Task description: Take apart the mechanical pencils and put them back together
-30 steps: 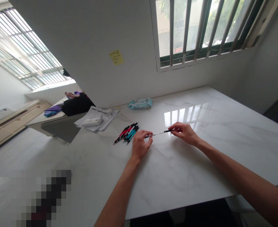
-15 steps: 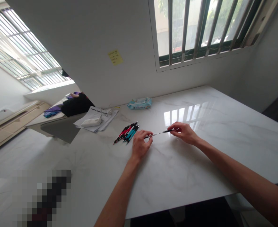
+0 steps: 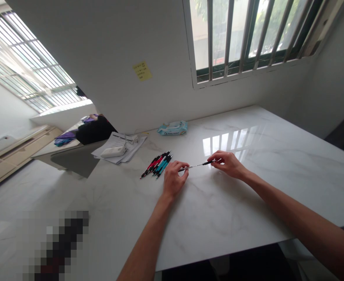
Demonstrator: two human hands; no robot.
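My left hand point(image 3: 174, 177) is closed, pinching a slim black-and-white pen part point(image 3: 190, 167) between thumb and fingers. A pinch of my right hand point(image 3: 226, 163) holds a black pen barrel point(image 3: 207, 162). Between the two runs a thin, pale refill point(image 3: 199, 164), in line with both parts; whether its ends sit inside them is too small to tell. Just left of my left hand lies a pile of pens point(image 3: 157, 163) in black, red and turquoise, some partly behind the fingers.
On the white marbled table point(image 3: 213, 218) lie a blue pack of wipes point(image 3: 172, 128) by the wall and papers point(image 3: 137, 144) with a white device point(image 3: 113, 151) on top. A grey panel point(image 3: 72, 160) and dark cloth point(image 3: 94, 130) are at left. A yellow note point(image 3: 142, 71) sticks to the wall.
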